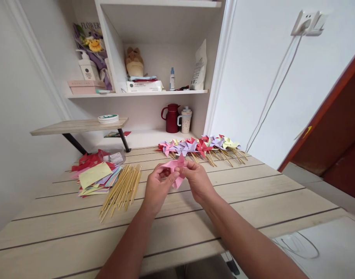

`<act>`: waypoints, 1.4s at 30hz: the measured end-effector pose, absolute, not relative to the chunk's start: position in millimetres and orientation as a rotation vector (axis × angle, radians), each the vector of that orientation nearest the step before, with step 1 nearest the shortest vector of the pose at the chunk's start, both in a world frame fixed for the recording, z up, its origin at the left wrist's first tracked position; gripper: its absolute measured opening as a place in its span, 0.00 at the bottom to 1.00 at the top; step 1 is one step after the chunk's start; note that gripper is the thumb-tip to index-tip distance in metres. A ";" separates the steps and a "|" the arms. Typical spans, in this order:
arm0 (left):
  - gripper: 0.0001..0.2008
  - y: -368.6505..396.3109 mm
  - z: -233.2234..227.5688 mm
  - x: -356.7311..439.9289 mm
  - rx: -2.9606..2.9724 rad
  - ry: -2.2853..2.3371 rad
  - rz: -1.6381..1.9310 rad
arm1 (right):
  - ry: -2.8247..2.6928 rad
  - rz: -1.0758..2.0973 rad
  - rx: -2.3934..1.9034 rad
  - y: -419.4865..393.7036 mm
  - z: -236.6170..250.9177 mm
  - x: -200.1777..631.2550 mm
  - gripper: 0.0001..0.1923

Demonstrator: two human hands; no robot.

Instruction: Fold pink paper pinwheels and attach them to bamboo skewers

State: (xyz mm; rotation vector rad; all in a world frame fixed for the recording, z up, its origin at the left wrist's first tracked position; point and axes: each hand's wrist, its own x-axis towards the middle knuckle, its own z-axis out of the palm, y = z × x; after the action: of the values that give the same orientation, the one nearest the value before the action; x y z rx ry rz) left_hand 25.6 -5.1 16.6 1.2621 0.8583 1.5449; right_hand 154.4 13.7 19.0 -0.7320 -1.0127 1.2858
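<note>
Left hand (158,186) and right hand (196,179) raised together above the wooden table (253,201), both pinching one pink paper piece (174,168) between them. Left fingertips closed on its near-left edge, right fingertips closed on its right side; paper directly between the two hands, touching both, neither clearly nearer. Folded points sticking up and down past the fingers, so the long axis possibly running upright and slightly tilted, though the folds too small to read for sure. Centre of the paper partly hidden behind the thumbs.

Taking that pink paper as the landmark: just to its left and lower, lying flat on the table, a bundle of bamboo sticks (122,188), long axes pointing from near-left to far-right, closer to the left hand than to the right. Further left of those, touching the sticks' edge, a loose stack of coloured paper squares (97,178), yellow sheet on top, red ones behind. Beyond the pink paper and a little right, a row of finished pinwheels (200,147) on sticks, spread along the far table edge. Further back still, a red jug (171,118) and a pale cup (185,119) on the low shelf, with a wall shelf unit (154,92) above.
</note>
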 end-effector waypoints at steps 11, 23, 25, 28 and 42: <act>0.13 -2.8 16.7 20.2 1.184 1.038 1.603 | -1.107 1.393 -0.705 11.8 16.4 152.7 0.08; 0.14 -6.5 16.2 25.7 1.189 0.913 1.544 | -1.041 1.409 -0.684 11.2 19.5 153.9 0.08; 0.13 -5.9 15.7 24.0 1.183 0.927 1.554 | -1.066 1.401 -0.679 10.2 19.9 153.0 0.08; 0.13 -4.6 14.6 21.4 1.235 1.000 1.579 | -1.108 1.354 -0.694 9.2 20.4 151.7 0.08; 0.13 -4.8 18.8 20.3 1.085 1.011 1.721 | -1.306 1.174 -0.615 7.0 17.8 151.2 0.12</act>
State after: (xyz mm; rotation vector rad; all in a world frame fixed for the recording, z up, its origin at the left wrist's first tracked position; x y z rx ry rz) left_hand 20.3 -4.8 18.8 1.0851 1.0112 1.7208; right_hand 151.2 7.0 17.8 -0.6147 -1.3061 1.1738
